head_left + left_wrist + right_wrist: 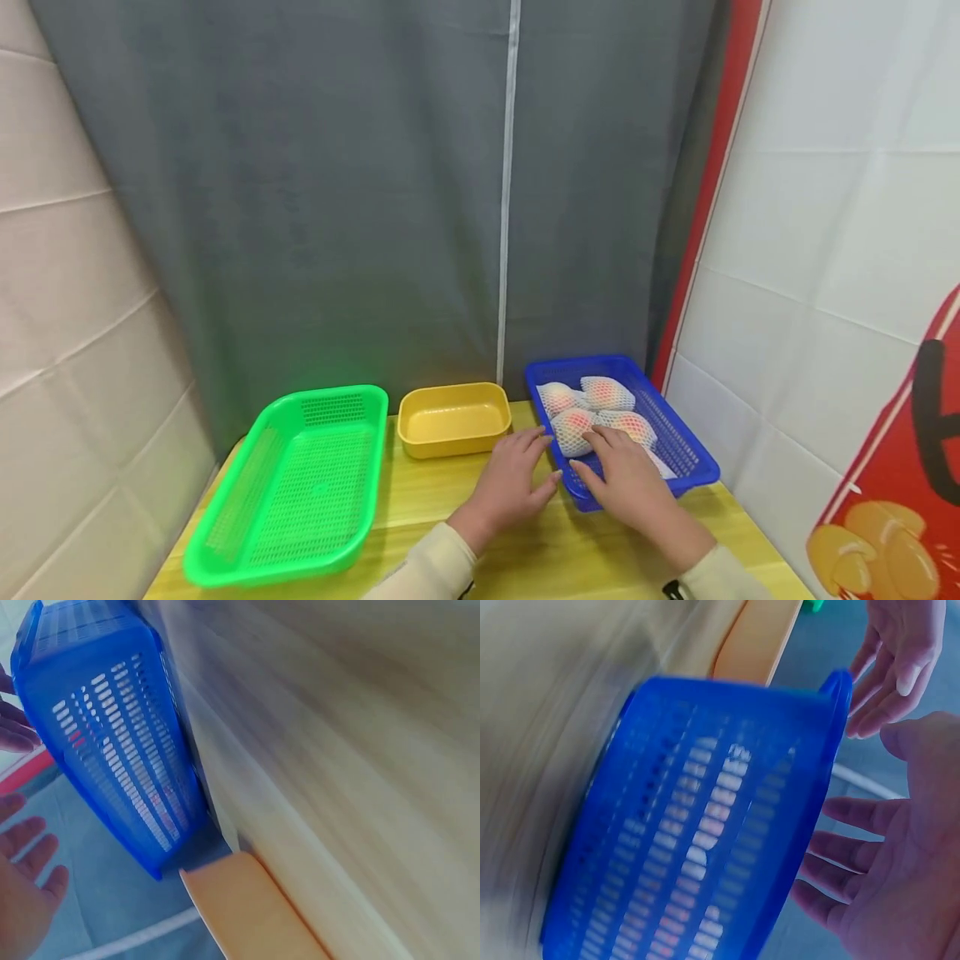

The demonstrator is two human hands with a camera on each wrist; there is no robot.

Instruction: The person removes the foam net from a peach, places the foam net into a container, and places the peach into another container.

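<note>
Several round fruits in white foam nets (576, 430), yellowish with red showing through, lie in the blue basket (678, 446) at the right of the table. My right hand (626, 479) is over the near side of this basket, fingers spread loosely and close to the nearest netted fruits; whether it touches them I cannot tell. Just left of the basket rim hovers my left hand (513, 475), its fingers extended and holding nothing. In the right wrist view the right hand (885, 862) has its fingers apart beside the basket rim, with nothing gripped.
A green basket (315, 492) with perforated walls sits at the left of the wooden table (420, 542). Between the two baskets, toward the back, stands a small yellow bin (453, 421). Grey curtain (360, 208) hangs behind, with white panels at both sides.
</note>
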